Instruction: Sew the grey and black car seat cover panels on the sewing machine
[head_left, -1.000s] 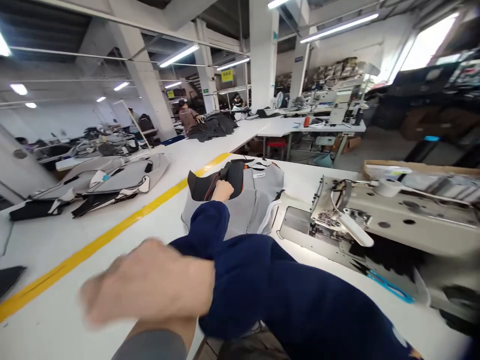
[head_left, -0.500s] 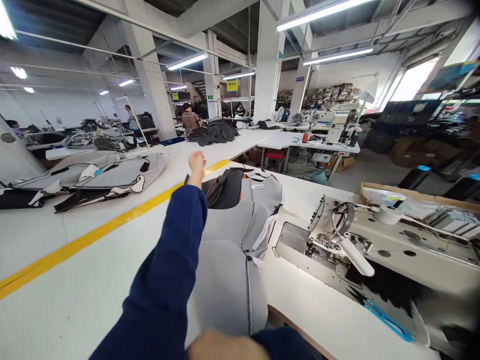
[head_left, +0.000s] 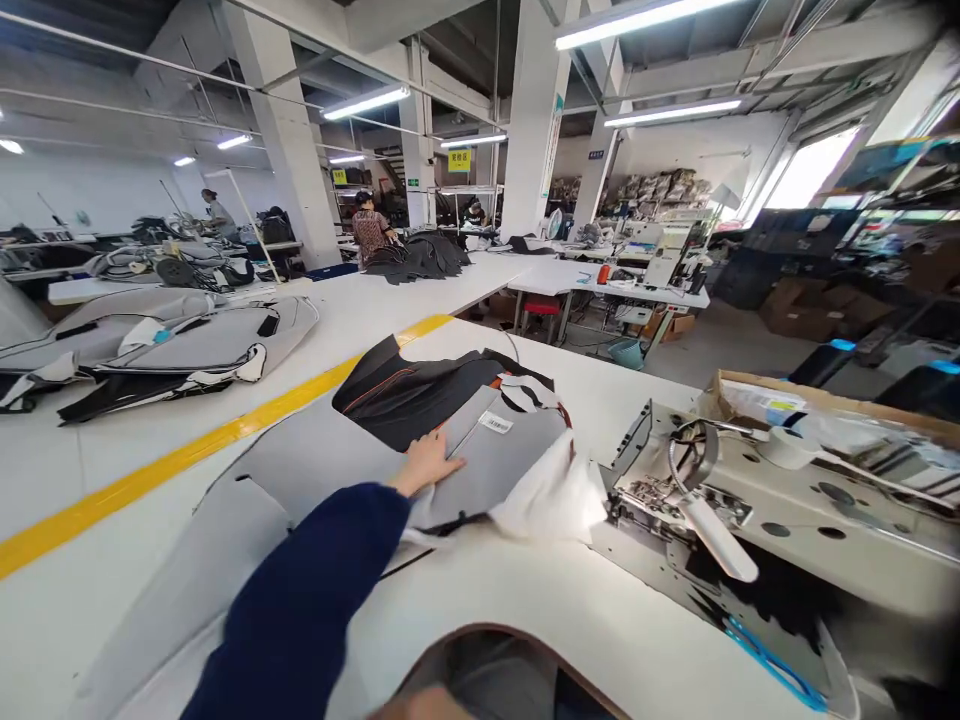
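Observation:
My left hand (head_left: 431, 462) lies on a large grey sewn fabric cover (head_left: 300, 450), fingers stretched over the cloth and thumb apart. The cover spreads across the white table, with a black section with orange edging (head_left: 397, 395) at its far side. A white label (head_left: 496, 423) shows on the grey cloth. White thin material (head_left: 551, 495) hangs blurred off the cover's right edge, beside the sewing machine (head_left: 795, 520). My right hand (head_left: 424, 705) is low at the bottom edge, over the table's curved cutout, mostly cut off and smeared; its fingers are hidden.
Blue-handled scissors (head_left: 776, 660) lie by the machine. A cardboard box (head_left: 825, 400) with packets stands behind it. More grey covers (head_left: 187, 345) lie at the left beyond the yellow tape (head_left: 247, 425). A co-worker (head_left: 371, 230) stands near a dark fabric pile (head_left: 424, 255).
My left hand has come back from the far side down onto the cover. The cover has turned and spread to the left; white material now flares at its right. My right hand has dropped lower.

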